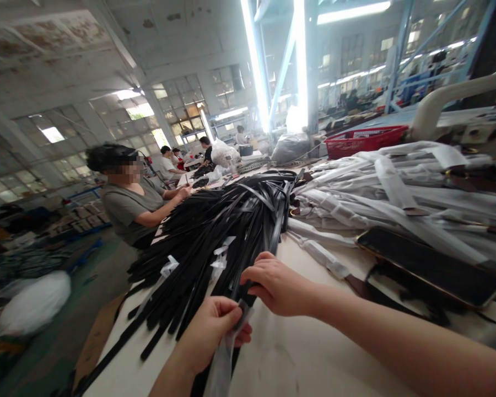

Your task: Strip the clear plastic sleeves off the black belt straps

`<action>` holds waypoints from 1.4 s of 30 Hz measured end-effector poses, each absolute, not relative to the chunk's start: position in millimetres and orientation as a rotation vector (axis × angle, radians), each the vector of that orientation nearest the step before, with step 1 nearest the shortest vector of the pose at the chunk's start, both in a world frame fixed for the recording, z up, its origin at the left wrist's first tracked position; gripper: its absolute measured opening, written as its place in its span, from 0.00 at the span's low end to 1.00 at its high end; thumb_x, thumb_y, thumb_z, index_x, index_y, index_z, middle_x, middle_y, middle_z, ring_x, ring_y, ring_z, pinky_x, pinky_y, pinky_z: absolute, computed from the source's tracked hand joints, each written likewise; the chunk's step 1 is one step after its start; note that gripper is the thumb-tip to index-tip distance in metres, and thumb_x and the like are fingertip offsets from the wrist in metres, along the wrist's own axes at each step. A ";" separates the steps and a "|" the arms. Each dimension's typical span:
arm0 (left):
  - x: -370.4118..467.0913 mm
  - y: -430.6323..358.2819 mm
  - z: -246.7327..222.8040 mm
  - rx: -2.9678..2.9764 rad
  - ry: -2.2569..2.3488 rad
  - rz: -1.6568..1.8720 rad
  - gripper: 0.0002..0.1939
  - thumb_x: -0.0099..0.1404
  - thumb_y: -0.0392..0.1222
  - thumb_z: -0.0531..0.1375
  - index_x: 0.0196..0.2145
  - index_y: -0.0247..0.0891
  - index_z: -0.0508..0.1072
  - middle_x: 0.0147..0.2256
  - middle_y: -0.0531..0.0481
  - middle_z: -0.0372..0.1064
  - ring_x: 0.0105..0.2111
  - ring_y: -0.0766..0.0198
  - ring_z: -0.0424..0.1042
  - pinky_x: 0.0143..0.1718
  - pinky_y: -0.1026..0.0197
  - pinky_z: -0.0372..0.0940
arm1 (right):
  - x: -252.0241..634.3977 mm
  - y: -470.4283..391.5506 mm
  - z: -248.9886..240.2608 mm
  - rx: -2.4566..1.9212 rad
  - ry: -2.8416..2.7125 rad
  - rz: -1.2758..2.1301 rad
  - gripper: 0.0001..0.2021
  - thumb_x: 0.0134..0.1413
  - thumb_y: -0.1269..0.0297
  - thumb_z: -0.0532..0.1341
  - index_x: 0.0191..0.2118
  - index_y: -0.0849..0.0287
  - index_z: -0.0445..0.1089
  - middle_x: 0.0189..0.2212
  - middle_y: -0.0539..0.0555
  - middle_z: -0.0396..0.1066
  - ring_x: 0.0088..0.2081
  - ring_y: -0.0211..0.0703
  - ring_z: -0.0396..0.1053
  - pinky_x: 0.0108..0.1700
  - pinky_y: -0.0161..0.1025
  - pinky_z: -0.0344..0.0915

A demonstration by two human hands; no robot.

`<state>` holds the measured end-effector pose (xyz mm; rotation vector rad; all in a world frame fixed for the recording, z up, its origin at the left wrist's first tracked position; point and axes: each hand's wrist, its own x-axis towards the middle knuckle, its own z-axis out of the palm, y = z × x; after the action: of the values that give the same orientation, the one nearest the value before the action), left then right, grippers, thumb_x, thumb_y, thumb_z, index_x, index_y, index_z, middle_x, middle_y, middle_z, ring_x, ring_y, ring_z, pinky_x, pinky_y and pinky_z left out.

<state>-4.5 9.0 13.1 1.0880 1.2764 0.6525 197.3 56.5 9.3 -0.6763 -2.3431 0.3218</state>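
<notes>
My left hand [221,325] is closed in a pinch on a black strap with a translucent plastic sleeve [221,366] around it, low in the centre. Just above and to the right, my right hand [273,284] has its fingers curled on the same black strap. Beyond both hands spreads a large heap of black straps [215,220], with small crumpled bits of clear plastic [220,258] on top. Straps wrapped in white covering [355,193] lie piled on the right.
A pale table [289,353] bears the piles. On the right lies a dark flat case [430,267]; a red basket [364,140] stands behind. At the left, a person in a grey shirt [132,209] reaches toward the black straps. White plastic bags sit farther back.
</notes>
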 end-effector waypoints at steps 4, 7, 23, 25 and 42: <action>2.5 8.5 13.6 1.138 1.265 0.690 0.22 0.46 0.53 0.70 0.29 0.31 0.72 0.24 0.45 0.75 0.24 0.62 0.73 0.29 0.61 0.65 | 187.4 45.5 5.5 -0.624 -2.361 0.411 0.08 0.54 0.74 0.57 0.40 0.59 0.68 0.29 0.50 0.72 0.32 0.40 0.68 0.44 0.38 0.56; 4.9 6.9 13.4 1.163 1.215 0.695 0.21 0.46 0.51 0.70 0.29 0.31 0.71 0.23 0.47 0.74 0.23 0.62 0.72 0.28 0.61 0.65 | 187.6 49.5 2.9 -0.611 -2.364 0.425 0.07 0.57 0.72 0.57 0.42 0.58 0.67 0.32 0.50 0.73 0.36 0.39 0.69 0.47 0.38 0.54; 14.5 0.5 6.5 1.282 1.169 0.712 0.05 0.51 0.36 0.60 0.25 0.30 0.74 0.22 0.48 0.73 0.22 0.63 0.71 0.28 0.62 0.64 | 192.7 44.6 10.4 -0.736 -2.471 0.266 0.10 0.61 0.67 0.56 0.27 0.59 0.61 0.28 0.51 0.66 0.36 0.41 0.62 0.49 0.42 0.52; 16.7 0.3 5.9 1.300 1.144 0.738 0.06 0.49 0.34 0.58 0.26 0.30 0.74 0.21 0.49 0.71 0.21 0.64 0.69 0.26 0.62 0.62 | 187.5 42.3 3.5 -0.708 -2.487 0.312 0.10 0.61 0.68 0.55 0.27 0.59 0.61 0.28 0.50 0.66 0.36 0.40 0.62 0.47 0.40 0.53; 20.4 0.1 3.9 1.195 1.205 0.788 0.08 0.50 0.40 0.63 0.25 0.30 0.71 0.21 0.48 0.72 0.19 0.65 0.69 0.24 0.63 0.62 | 193.6 53.1 6.8 -0.671 -2.366 0.422 0.08 0.60 0.69 0.55 0.28 0.59 0.62 0.28 0.50 0.66 0.36 0.41 0.63 0.49 0.43 0.54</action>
<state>20.4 0.1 3.9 1.1949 1.2050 0.7883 193.6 53.1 6.8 -0.6712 -2.3664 0.4217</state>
